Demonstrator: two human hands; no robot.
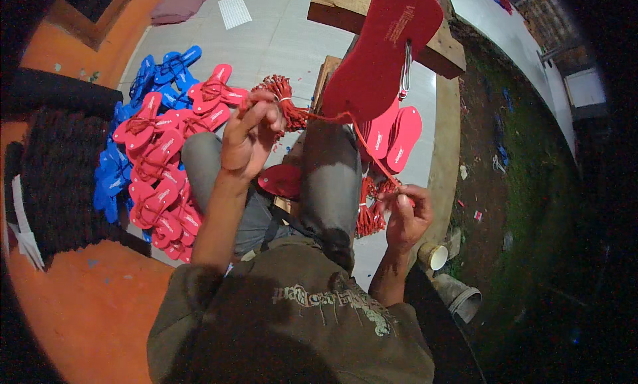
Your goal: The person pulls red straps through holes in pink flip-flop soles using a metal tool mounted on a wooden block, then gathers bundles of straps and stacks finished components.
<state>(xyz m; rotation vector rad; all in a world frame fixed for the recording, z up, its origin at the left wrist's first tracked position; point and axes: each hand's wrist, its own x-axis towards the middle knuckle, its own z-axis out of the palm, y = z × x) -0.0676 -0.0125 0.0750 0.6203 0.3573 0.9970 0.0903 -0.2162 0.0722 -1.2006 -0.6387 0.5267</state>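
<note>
My left hand [249, 133] is closed, its bent fingers pinching one end of a red flip-flop strap [373, 156]. The strap runs across to my right hand [408, 216], which pinches its other end between thumb and fingers. Above the strap's middle, a large red flip-flop sole [382, 48] rests tilted against a wooden beam. A shiny metal tool [406, 68] sticks out of the sole's face. Just behind my left hand lies a tied bundle of red straps [284, 101]. A second strap bundle [367, 214] lies left of my right hand.
Finished red flip-flops [158, 151] are heaped at left, beside blue ones [109, 178]. Loose pink-red soles [403, 139] lie under the wooden beam [339, 5]. Another red sole [280, 181] lies between my legs. At right are a whitish cup [433, 257], a bucket [465, 304] and mossy ground.
</note>
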